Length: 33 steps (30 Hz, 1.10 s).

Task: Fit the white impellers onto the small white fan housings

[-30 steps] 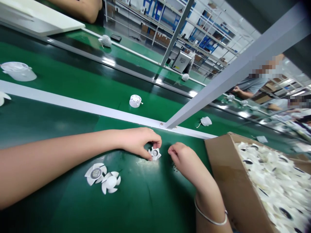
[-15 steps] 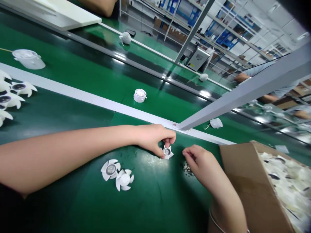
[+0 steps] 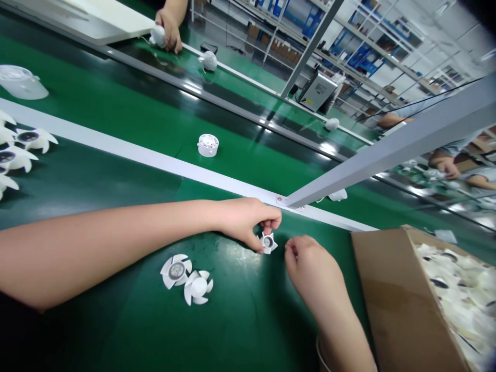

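My left hand grips a small white fan impeller between thumb and fingers, its round hub facing up. Just right of it, my right hand hovers over the green work surface with thumb and fingertips pinched together; whatever the pinch holds is hidden. Two more white impellers lie nearer me on the left: one shows its open hub, while the other, touching it, shows a smooth white cap. The pile of tiny dark parts is covered by my right hand.
A cardboard box of white impellers stands at right. More impellers sit at far left. Beyond a white rail, white round housings lie on the green belt. A grey post slants across. A co-worker's hand holds a white part.
My right hand has moved left, toward the impeller, and now covers the small dark parts. The housings on the near belt have shifted left. A co-worker's hand has appeared at the top left.
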{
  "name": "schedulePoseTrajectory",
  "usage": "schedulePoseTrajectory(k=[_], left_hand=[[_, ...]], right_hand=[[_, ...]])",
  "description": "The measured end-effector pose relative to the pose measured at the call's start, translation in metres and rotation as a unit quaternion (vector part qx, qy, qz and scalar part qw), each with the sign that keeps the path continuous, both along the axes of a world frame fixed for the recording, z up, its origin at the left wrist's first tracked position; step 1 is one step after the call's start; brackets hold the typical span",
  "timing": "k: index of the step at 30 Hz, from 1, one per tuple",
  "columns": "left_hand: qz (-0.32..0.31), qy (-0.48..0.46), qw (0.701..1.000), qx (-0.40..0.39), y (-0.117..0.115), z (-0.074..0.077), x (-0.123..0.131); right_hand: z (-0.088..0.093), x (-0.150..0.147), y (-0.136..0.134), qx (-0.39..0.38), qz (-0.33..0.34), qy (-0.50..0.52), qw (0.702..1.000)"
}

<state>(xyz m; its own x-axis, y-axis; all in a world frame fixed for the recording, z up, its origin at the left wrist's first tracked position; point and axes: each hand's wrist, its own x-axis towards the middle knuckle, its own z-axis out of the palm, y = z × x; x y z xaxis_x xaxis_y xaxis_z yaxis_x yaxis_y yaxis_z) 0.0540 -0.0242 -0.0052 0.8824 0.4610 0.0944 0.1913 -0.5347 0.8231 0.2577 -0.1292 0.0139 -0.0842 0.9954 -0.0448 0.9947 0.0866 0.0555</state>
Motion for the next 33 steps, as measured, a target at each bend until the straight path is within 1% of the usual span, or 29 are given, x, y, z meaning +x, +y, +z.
schedulePoseTrajectory(k=[3,6,9,12,15,17,19,24,26,28,30,32,33], left_hand=[[-0.001,0.000,1.000,0.001,0.000,0.001,-0.001],[-0.003,0.003,1.000,0.001,-0.001,0.002,-0.002],[-0.007,0.005,1.000,-0.001,0.000,0.002,-0.002],[-0.010,0.002,1.000,-0.002,0.001,0.001,-0.002],[-0.013,-0.004,1.000,0.003,0.001,0.000,-0.003],[-0.013,-0.007,1.000,0.003,0.001,0.000,-0.003],[-0.012,-0.010,1.000,0.000,0.002,0.000,-0.003],[-0.015,-0.012,1.000,-0.005,0.002,0.002,-0.003],[-0.013,-0.011,1.000,-0.005,0.001,0.001,-0.002],[-0.011,-0.012,1.000,-0.004,0.001,0.001,-0.002],[-0.007,-0.013,1.000,-0.003,0.001,0.000,-0.002],[-0.005,-0.014,1.000,-0.001,0.001,0.000,-0.001],[-0.006,-0.014,1.000,-0.001,0.001,0.000,-0.001]], right_hand=[[-0.002,-0.003,-0.001,0.017,-0.003,-0.001,1.000],[0.000,-0.001,-0.004,0.016,-0.011,0.008,1.000],[0.004,0.005,-0.007,0.000,-0.031,0.015,0.999],[0.008,0.014,-0.006,-0.022,-0.047,0.044,0.998],[0.007,0.022,-0.002,-0.010,-0.059,0.070,0.996],[0.006,0.022,-0.001,-0.002,-0.044,0.081,0.996],[0.004,0.016,-0.002,0.004,-0.020,0.068,0.997],[-0.001,0.000,-0.004,0.047,0.032,-0.065,0.996],[-0.001,0.000,-0.001,0.058,0.059,-0.086,0.993],[0.000,0.001,0.004,0.053,0.072,-0.041,0.995],[0.004,0.001,0.007,0.018,0.071,0.071,0.995],[0.009,-0.002,0.008,-0.019,0.073,0.195,0.978],[0.011,-0.005,0.008,-0.029,0.078,0.239,0.967]])
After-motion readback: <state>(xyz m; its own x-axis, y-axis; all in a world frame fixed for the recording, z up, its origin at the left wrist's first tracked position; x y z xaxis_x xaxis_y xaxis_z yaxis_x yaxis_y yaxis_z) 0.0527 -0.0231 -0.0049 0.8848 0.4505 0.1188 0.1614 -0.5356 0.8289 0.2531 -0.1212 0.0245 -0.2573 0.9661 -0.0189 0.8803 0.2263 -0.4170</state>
